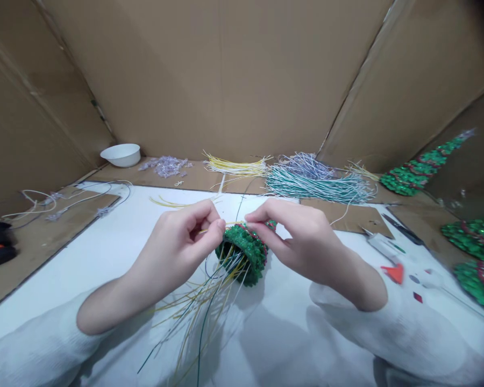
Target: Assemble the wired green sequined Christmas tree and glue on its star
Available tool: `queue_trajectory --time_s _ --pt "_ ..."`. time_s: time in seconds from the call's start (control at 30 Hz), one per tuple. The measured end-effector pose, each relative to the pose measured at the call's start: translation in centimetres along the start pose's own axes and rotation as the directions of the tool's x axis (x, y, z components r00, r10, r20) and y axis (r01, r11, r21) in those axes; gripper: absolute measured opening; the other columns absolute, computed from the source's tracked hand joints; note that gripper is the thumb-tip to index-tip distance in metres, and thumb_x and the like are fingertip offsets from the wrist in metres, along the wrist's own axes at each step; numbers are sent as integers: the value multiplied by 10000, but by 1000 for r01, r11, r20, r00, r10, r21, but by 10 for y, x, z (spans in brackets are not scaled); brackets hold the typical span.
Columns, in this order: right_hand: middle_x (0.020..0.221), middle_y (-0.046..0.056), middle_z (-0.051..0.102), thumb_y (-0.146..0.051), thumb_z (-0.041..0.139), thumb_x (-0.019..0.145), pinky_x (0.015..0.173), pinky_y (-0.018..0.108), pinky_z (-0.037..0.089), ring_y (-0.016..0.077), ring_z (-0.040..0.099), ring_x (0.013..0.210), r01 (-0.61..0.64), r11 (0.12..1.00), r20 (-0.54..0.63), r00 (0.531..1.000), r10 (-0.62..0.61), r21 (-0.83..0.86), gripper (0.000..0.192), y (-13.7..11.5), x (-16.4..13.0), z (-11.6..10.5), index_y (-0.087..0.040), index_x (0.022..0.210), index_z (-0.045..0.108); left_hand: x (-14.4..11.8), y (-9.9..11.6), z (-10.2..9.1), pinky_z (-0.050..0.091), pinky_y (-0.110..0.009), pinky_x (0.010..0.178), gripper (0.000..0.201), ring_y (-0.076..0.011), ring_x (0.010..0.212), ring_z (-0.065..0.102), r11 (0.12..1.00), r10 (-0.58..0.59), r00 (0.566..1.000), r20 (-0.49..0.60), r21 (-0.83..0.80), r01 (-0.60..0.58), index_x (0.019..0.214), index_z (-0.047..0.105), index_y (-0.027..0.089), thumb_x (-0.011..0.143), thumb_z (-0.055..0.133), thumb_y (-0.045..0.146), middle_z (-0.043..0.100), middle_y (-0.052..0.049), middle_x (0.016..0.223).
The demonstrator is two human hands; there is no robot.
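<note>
Head view: both hands meet over the white tabletop (105,252), working on a small green beaded cone with red bead bands (245,252). The cone lies tilted, its narrow end up and away beneath the right hand (302,242) and its open base facing down toward the person, so its long axis runs roughly away from the body. A spray of loose yellow, green and white wire tails (201,312) spills out of that base toward the near edge.

The left hand (181,242) sits just left of the cone, thumb and forefinger pinched together on a thin yellow wire (213,227) that crosses to the cone's top. The right hand is closed on the upper part of the cone, fingers curled over it and thumb beneath. The hands are about equally near the cone, one on each side and almost touching.

Beyond the cone, near the cardboard back wall (226,80), lie a bundle of yellow wires (236,165) and a larger heap of green and white wires (318,183). Far left of the cone stands a white bowl (121,155), with a pile of clear beads (167,165) beside it. Right of the cone lie a pair of pliers (381,244), and finished green beaded trees (423,166).
</note>
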State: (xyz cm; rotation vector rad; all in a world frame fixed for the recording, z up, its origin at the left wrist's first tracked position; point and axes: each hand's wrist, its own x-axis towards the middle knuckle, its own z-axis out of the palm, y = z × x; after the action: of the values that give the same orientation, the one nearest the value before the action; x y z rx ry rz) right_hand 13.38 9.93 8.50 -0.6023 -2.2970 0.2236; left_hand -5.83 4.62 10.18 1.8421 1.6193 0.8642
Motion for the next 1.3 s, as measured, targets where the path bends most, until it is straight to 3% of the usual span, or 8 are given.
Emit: queue_trajectory --time_s 0.2,0.37,0.53,0.77,1.07,1.23,1.3 --pt "701 -37 632 -144 556 836 584 181 413 75 571 614 -94 992 1 996 94 87 49 -2 2 -10 -184 808 556 -4 -1 -1 304 -202 479 237 -84 522 396 995 71 997 17 68 -72 702 527 184 879 464 329 474 42 583" --pt "750 -30 643 -173 543 844 611 177 434 75 583 666 -251 931 207 958 199 266 25 -5 4 -11 -181 835 564 -3 1 3 278 -197 444 225 -72 476 339 996 71 997 -27 50 -70 657 476 187 860 476 282 412 59 540" --pt "720 -38 667 -237 539 859 582 189 426 81 589 635 -359 880 363 901 239 312 102 -7 6 -8 -201 816 624 -3 0 9 269 -197 435 223 -69 462 316 993 105 992 74 48 -109 661 496 177 858 468 278 391 60 521" --pt "694 -15 665 -158 537 822 593 201 419 97 600 646 -355 918 242 920 309 179 111 8 10 -34 -166 745 617 -1 -4 -3 299 -180 461 231 -69 503 384 992 88 993 79 84 -95 711 541 184 884 478 322 456 58 562" --pt "675 -26 661 -143 496 831 572 209 411 90 589 611 -405 897 397 863 312 176 152 8 11 -28 -175 763 628 2 -4 5 306 -182 475 249 -69 500 395 991 66 989 129 104 -79 752 567 199 899 459 368 468 62 556" --pt "652 -4 647 -175 519 829 583 230 412 101 582 596 -401 915 227 897 380 50 148 24 10 -46 -164 731 630 5 -7 -6 309 -181 469 228 -72 506 424 981 68 982 175 168 -97 838 603 223 902 450 381 510 57 590" --pt "674 10 653 -191 524 828 585 233 416 110 592 618 -418 907 222 890 399 49 144 29 9 -51 -158 741 634 5 -8 -8 305 -182 459 222 -72 493 419 980 66 984 168 174 -96 847 604 225 901 452 378 510 59 579"
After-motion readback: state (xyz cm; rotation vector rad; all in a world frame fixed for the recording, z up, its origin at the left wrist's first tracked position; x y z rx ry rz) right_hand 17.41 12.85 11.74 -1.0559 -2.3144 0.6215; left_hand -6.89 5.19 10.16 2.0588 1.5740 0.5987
